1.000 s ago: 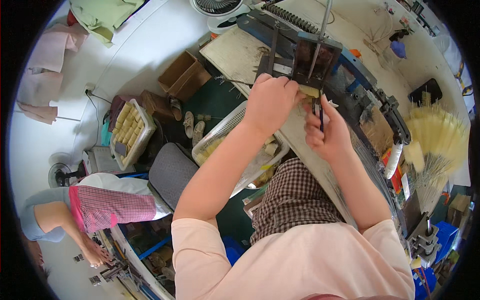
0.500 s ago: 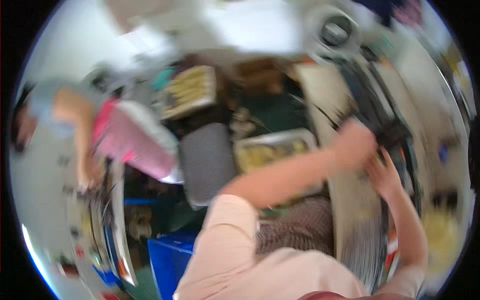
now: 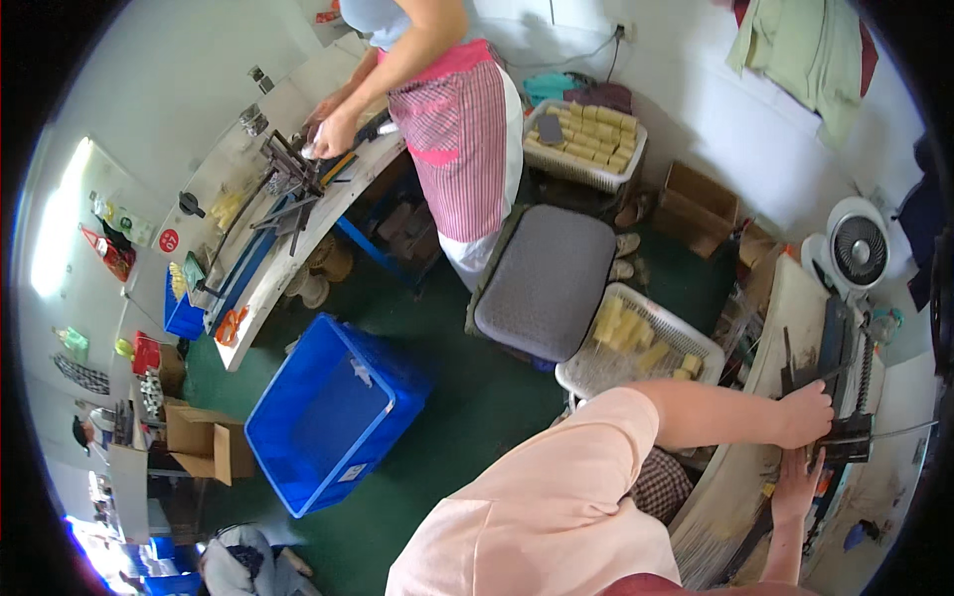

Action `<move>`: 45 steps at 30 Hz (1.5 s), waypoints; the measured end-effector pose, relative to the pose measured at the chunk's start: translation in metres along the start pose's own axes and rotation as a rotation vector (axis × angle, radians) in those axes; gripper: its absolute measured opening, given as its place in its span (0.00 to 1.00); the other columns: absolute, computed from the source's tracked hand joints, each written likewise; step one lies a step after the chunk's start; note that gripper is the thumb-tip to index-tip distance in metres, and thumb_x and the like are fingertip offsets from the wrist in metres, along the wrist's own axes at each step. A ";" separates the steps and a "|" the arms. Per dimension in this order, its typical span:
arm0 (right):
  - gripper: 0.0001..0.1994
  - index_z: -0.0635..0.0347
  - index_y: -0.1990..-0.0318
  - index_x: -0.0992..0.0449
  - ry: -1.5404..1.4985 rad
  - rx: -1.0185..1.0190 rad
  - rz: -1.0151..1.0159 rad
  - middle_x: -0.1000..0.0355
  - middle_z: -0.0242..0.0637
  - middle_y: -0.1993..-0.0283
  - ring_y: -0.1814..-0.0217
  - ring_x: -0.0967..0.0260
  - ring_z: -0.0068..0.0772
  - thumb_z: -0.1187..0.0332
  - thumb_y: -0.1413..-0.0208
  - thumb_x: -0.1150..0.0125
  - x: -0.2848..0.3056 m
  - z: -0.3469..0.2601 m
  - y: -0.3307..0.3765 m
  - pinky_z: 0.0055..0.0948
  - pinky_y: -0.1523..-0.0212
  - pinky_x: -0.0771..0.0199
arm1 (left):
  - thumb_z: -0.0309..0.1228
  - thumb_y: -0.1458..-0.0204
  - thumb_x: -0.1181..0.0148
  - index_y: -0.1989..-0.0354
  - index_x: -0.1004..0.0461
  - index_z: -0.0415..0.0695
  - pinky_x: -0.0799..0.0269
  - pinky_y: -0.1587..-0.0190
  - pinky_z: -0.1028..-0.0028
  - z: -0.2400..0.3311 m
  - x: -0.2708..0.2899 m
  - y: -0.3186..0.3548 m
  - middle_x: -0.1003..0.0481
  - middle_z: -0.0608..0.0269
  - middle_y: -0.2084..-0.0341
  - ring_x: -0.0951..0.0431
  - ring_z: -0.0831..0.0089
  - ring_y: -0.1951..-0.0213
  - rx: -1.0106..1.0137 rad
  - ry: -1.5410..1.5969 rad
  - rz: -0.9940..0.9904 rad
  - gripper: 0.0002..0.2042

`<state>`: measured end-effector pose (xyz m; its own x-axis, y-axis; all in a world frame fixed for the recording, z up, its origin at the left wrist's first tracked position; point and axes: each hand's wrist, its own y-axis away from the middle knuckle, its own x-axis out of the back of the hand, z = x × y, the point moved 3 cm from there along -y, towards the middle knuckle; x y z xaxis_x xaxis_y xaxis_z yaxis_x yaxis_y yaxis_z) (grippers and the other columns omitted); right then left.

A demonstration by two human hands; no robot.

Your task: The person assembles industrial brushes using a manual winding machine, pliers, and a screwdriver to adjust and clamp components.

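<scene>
At the right side, both of my hands are at the dark metal fixture (image 3: 848,435) on a long narrow bench. My left hand (image 3: 803,415) reaches across from the left, its fingers curled closed against the fixture. What it grips is hidden. Just below it, my right hand (image 3: 793,489) rests with thumb and fingers stretched apart, the fingertips close under my left hand. Nothing can be made out between them. A dark rail with a coiled black part (image 3: 865,372) runs along the bench beyond my left hand.
A white basket of yellow blocks (image 3: 636,338) stands left of my bench, beside a grey-padded stool (image 3: 547,283). A blue crate (image 3: 328,417) is on the green floor. A co-worker in a striped apron (image 3: 457,149) works at another bench (image 3: 288,268). A white fan (image 3: 857,243) stands at my bench's far end.
The view has swung and tilted, and the blur is gone. The co-worker now appears near the top instead of the left edge. My hands remain together at the fixture.
</scene>
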<state>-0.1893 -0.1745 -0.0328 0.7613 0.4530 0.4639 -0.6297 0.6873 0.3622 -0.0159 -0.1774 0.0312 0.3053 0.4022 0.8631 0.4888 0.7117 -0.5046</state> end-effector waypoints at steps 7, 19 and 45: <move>0.29 0.48 0.34 0.60 0.156 -0.100 0.249 0.67 0.21 0.30 0.28 0.75 0.24 0.64 0.43 0.62 0.019 0.003 0.005 0.53 0.32 0.80 | 0.34 0.61 0.43 0.77 0.25 0.50 0.42 0.60 0.69 -0.029 -0.005 0.016 0.29 0.71 0.75 0.31 0.72 0.63 0.260 0.240 0.124 0.04; 0.32 0.48 0.34 0.60 -0.045 -0.099 0.207 0.68 0.23 0.30 0.28 0.76 0.23 0.63 0.46 0.57 0.021 0.001 0.000 0.53 0.32 0.79 | 0.29 0.59 0.43 0.67 0.33 0.43 0.37 0.62 0.64 -0.056 0.039 0.075 0.31 0.60 0.71 0.31 0.59 0.65 0.316 0.599 0.541 0.10; 0.25 0.58 0.38 0.48 -1.049 -0.439 0.240 0.51 0.36 0.34 0.30 0.61 0.40 0.72 0.46 0.56 0.130 -0.043 0.063 0.52 0.34 0.77 | 0.23 0.46 0.54 0.57 0.37 0.34 0.29 0.62 0.77 -0.037 -0.103 0.442 0.30 0.55 0.66 0.27 0.72 0.64 2.043 1.411 0.307 0.10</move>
<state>-0.1235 -0.0482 0.0156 -0.0016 0.0465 0.9989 -0.4757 0.8786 -0.0417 0.1992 0.0747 -0.2818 0.6909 0.7139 -0.1143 -0.3810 0.4939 0.7816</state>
